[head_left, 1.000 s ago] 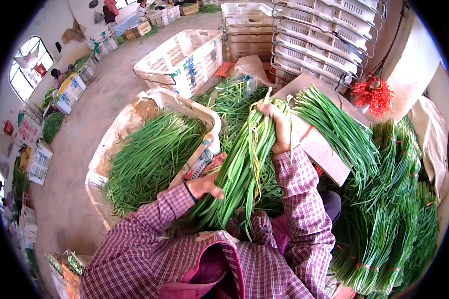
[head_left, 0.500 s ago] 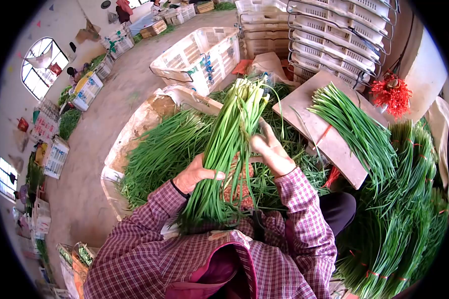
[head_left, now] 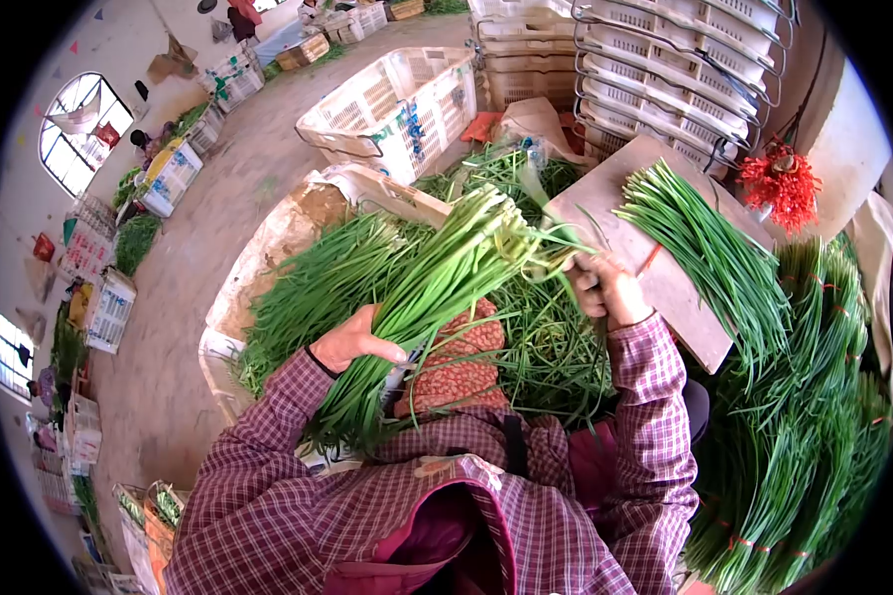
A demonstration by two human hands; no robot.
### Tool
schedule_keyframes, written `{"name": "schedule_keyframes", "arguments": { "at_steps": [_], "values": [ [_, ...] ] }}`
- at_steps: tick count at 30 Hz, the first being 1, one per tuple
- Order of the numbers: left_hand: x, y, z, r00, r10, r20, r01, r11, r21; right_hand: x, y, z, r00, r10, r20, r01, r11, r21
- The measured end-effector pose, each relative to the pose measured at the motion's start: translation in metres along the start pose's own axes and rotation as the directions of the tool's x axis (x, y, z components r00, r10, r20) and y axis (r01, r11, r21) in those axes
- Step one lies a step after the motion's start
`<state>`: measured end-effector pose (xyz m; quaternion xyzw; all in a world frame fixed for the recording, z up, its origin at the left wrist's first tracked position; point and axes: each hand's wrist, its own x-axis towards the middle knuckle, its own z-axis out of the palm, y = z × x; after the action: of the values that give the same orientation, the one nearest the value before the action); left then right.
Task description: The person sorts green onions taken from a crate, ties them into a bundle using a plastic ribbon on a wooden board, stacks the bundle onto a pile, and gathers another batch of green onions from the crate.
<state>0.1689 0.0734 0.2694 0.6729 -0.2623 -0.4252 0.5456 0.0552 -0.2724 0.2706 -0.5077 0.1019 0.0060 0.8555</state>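
Observation:
My left hand (head_left: 352, 340) is wrapped round a thick bunch of garlic chives (head_left: 437, 278), its pale stem ends tilted up to the right. My right hand (head_left: 605, 288), fingers curled, grips a few loose chive leaves (head_left: 556, 248) at the right of those stem ends. More loose chives (head_left: 327, 278) lie in the crate at my left. On a board (head_left: 625, 208) to the right rests another bunch of chives (head_left: 704, 248).
A white crate (head_left: 392, 109) stands ahead, with stacked white crates (head_left: 665, 69) behind the board. Red ties (head_left: 779, 188) hang at the right. Tied chive bundles (head_left: 784, 436) are piled on my right. People and crates line the far left wall.
The bunch has tilted to the right and dropped a little in my left hand. My right hand has gone from open beside the bunch to closed on loose leaves, farther right.

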Motion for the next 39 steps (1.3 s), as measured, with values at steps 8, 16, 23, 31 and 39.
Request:
{"name": "schedule_keyframes", "arguments": {
  "at_steps": [8,16,23,31,39],
  "values": [
    [-0.02,-0.016,-0.015,0.974,-0.085,-0.208,0.056,0.988,-0.142,-0.032,-0.039,-0.083,0.939,-0.249,-0.236,0.221,0.966,-0.136],
    [-0.013,-0.013,-0.013,0.987,-0.028,-0.157,0.009,0.993,-0.118,-0.019,0.023,-0.028,0.879,-0.456,0.142,0.159,-0.001,-0.987],
    [-0.007,-0.013,-0.007,0.99,-0.051,-0.135,0.032,0.99,-0.135,-0.003,0.048,0.068,0.819,-0.453,0.351,0.374,-0.042,-0.926],
    [-0.012,-0.015,-0.013,0.994,-0.103,0.026,0.106,0.955,-0.277,0.02,0.098,0.073,0.762,-0.473,0.442,0.482,-0.042,-0.875],
    [-0.03,-0.037,-0.027,0.996,-0.053,-0.074,0.035,0.974,-0.222,0.015,0.059,-0.036,0.948,-0.301,-0.104,-0.21,-0.346,-0.914]
  ]
}}
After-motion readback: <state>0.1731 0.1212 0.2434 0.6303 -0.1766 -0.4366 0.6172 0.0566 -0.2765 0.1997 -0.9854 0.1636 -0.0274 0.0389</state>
